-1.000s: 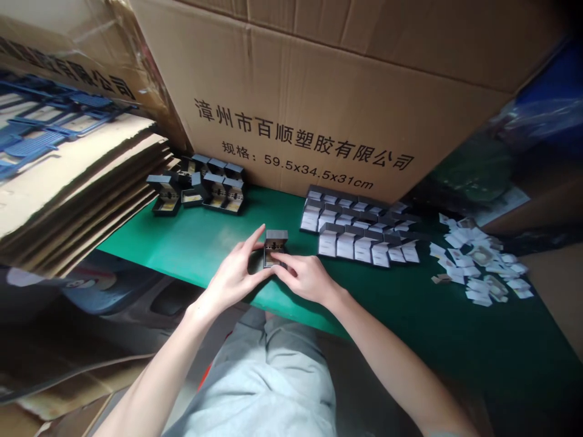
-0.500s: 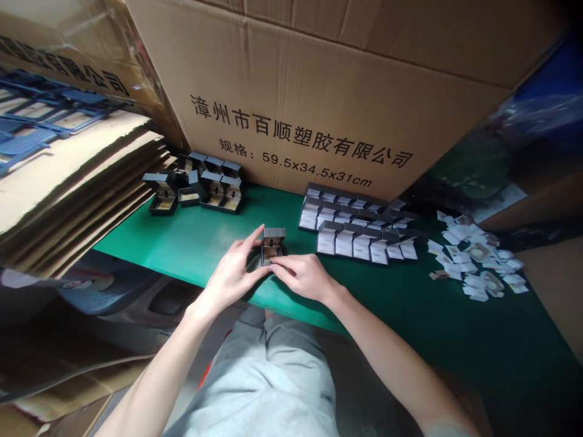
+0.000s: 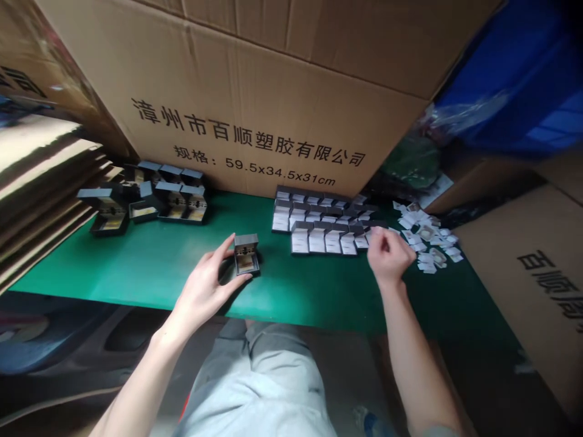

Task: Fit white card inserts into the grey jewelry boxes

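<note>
A small dark hinged box (image 3: pixel 247 262) stands on the green tabletop with its lid raised and a yellowish inside showing. My left hand (image 3: pixel 207 282) grips it from the left, index finger at the back and thumb at the front corner. Far to the right, my right hand (image 3: pixel 390 254) is raised with its fingers curled closed; whatever they may hold is hidden. It is beside rows of similar lidded boxes (image 3: pixel 323 238) with white inserts, partly covering the row's right end. Just beyond it lies a loose pile of small white pieces (image 3: pixel 427 233).
More dark boxes (image 3: pixel 184 203) with raised lids and yellowish insides sit at the back left. A large printed carton (image 3: pixel 255 103) rises behind the green table (image 3: pixel 282 291). Stacked cardboard sheets (image 3: pixel 40 182) flank the left; another carton (image 3: pixel 523 243) stands at the right.
My right hand has left the box and swung right to the white pile. My left hand still holds the box. The whole view has turned to the right.
</note>
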`<move>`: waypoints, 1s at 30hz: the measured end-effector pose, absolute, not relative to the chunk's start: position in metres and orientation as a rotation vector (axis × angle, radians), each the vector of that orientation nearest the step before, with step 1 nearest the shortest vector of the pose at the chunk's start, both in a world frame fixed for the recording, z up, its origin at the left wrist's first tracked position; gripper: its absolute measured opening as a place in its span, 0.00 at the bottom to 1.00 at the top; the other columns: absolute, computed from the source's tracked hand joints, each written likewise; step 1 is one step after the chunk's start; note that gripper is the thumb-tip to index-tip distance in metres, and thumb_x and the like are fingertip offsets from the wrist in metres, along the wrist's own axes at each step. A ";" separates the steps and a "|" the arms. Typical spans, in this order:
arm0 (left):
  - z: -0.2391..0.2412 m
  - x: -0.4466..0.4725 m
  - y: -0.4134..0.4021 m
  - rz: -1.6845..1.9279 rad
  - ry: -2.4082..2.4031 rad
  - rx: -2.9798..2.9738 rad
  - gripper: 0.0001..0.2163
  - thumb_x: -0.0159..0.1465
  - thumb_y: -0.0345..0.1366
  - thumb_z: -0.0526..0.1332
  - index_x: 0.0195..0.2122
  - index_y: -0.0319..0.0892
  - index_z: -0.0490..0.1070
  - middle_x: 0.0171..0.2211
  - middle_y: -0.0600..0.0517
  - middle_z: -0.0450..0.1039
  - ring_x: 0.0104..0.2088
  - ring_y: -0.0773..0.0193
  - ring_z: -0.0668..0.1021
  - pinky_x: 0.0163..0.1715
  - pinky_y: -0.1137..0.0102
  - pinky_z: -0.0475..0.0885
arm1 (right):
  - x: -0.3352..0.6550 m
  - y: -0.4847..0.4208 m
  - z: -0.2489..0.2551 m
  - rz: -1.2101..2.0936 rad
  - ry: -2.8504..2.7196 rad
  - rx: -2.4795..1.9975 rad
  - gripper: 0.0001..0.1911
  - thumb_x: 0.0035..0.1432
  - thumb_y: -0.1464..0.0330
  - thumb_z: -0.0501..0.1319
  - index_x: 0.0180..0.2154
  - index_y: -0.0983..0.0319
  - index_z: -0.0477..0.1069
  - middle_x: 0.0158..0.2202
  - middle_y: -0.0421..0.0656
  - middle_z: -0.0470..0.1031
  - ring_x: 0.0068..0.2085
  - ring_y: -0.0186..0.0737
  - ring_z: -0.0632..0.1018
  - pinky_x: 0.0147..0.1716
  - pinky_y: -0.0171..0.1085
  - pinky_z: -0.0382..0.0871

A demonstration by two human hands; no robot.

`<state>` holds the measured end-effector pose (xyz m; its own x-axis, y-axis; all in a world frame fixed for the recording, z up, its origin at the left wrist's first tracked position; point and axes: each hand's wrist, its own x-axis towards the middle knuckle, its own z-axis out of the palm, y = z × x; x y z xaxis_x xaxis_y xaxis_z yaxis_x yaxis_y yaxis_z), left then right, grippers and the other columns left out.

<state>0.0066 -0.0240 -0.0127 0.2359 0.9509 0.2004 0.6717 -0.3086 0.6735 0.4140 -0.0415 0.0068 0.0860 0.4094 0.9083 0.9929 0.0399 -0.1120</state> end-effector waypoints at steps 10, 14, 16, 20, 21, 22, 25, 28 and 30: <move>-0.015 0.007 -0.023 0.818 1.477 2.072 0.43 0.66 0.61 0.64 0.77 0.47 0.55 0.57 0.38 0.77 0.58 0.38 0.79 0.54 0.51 0.76 | 0.528 -0.072 -0.046 -0.617 -1.085 -2.134 0.15 0.58 0.65 0.57 0.36 0.65 0.81 0.41 0.57 0.79 0.47 0.58 0.77 0.53 0.54 0.69; -0.016 0.006 -0.022 0.801 1.485 2.081 0.43 0.66 0.61 0.64 0.77 0.50 0.53 0.58 0.38 0.77 0.59 0.37 0.78 0.53 0.52 0.77 | 0.526 -0.064 -0.053 -0.495 -1.096 -2.139 0.16 0.54 0.68 0.55 0.35 0.63 0.81 0.40 0.53 0.80 0.45 0.52 0.78 0.53 0.48 0.72; -0.016 0.006 -0.022 0.814 1.475 2.093 0.43 0.66 0.61 0.64 0.77 0.49 0.53 0.57 0.39 0.77 0.59 0.38 0.78 0.54 0.52 0.76 | 0.528 -0.064 -0.054 -0.467 -1.062 -2.138 0.17 0.54 0.68 0.54 0.36 0.63 0.81 0.40 0.52 0.81 0.45 0.50 0.79 0.52 0.46 0.73; -0.013 0.008 -0.022 0.798 1.501 2.096 0.44 0.65 0.61 0.64 0.77 0.47 0.54 0.57 0.39 0.78 0.58 0.37 0.79 0.53 0.51 0.76 | 0.535 -0.072 -0.054 -0.498 -0.861 -2.158 0.17 0.54 0.71 0.52 0.34 0.61 0.80 0.36 0.50 0.81 0.43 0.50 0.80 0.51 0.45 0.73; -0.012 0.008 -0.022 0.789 1.507 2.097 0.44 0.65 0.62 0.65 0.77 0.47 0.55 0.56 0.39 0.78 0.59 0.37 0.78 0.53 0.50 0.77 | 0.537 -0.075 -0.054 -0.517 -0.795 -2.165 0.17 0.54 0.72 0.51 0.34 0.61 0.80 0.36 0.50 0.81 0.43 0.51 0.80 0.50 0.46 0.73; -0.011 0.009 -0.022 0.784 1.514 2.098 0.44 0.65 0.62 0.64 0.77 0.47 0.55 0.56 0.40 0.78 0.59 0.37 0.78 0.53 0.50 0.76 | 0.540 -0.078 -0.054 -0.538 -0.730 -2.173 0.18 0.53 0.73 0.51 0.35 0.62 0.80 0.37 0.51 0.81 0.44 0.52 0.80 0.51 0.47 0.73; -0.010 0.009 -0.023 0.766 1.545 2.104 0.45 0.64 0.63 0.63 0.77 0.47 0.54 0.56 0.40 0.78 0.59 0.38 0.78 0.54 0.51 0.76 | 0.548 -0.085 -0.055 -0.578 -0.575 -2.199 0.18 0.53 0.72 0.54 0.40 0.63 0.80 0.44 0.54 0.80 0.50 0.57 0.78 0.56 0.54 0.70; -0.010 0.009 -0.023 0.744 1.565 2.117 0.47 0.64 0.65 0.62 0.78 0.46 0.52 0.56 0.40 0.79 0.58 0.39 0.79 0.53 0.52 0.77 | 0.555 -0.086 -0.058 -0.544 -0.507 -2.240 0.20 0.52 0.68 0.59 0.46 0.61 0.80 0.52 0.57 0.77 0.55 0.62 0.75 0.57 0.61 0.68; -0.010 0.009 -0.022 0.744 1.570 2.127 0.47 0.64 0.66 0.62 0.78 0.46 0.53 0.56 0.41 0.79 0.58 0.39 0.79 0.52 0.53 0.77 | 0.558 -0.083 -0.061 -0.494 -0.521 -2.263 0.21 0.50 0.66 0.62 0.47 0.60 0.79 0.53 0.56 0.77 0.55 0.63 0.74 0.56 0.63 0.68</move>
